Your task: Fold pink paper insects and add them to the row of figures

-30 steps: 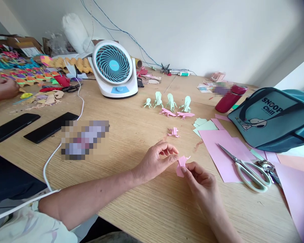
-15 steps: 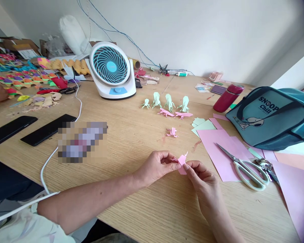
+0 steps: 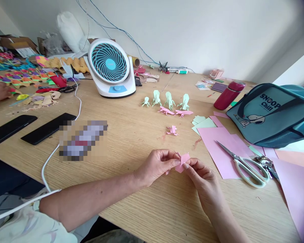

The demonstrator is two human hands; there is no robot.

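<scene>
Pink folded paper (image 3: 184, 158) is being pinched between both hands, just off to the left of the scissors (image 3: 236, 158). Its near edge is held by the left hand (image 3: 152, 168), thumb pressed down, fingers curled in narrow; the other side is gripped by the right hand (image 3: 205, 177) between thumb and bent fingers. What's changed: a second ago the left fingers were lifted and kinda loose, and now they've been closed in, with the paper tipped over more. So it's probably steadied better from both sides, tbh. The little pink figure (image 3: 172, 130) is set down left of the scissors and farther back, and a pink sheet (image 3: 209, 140) is partly covered by them.
</scene>
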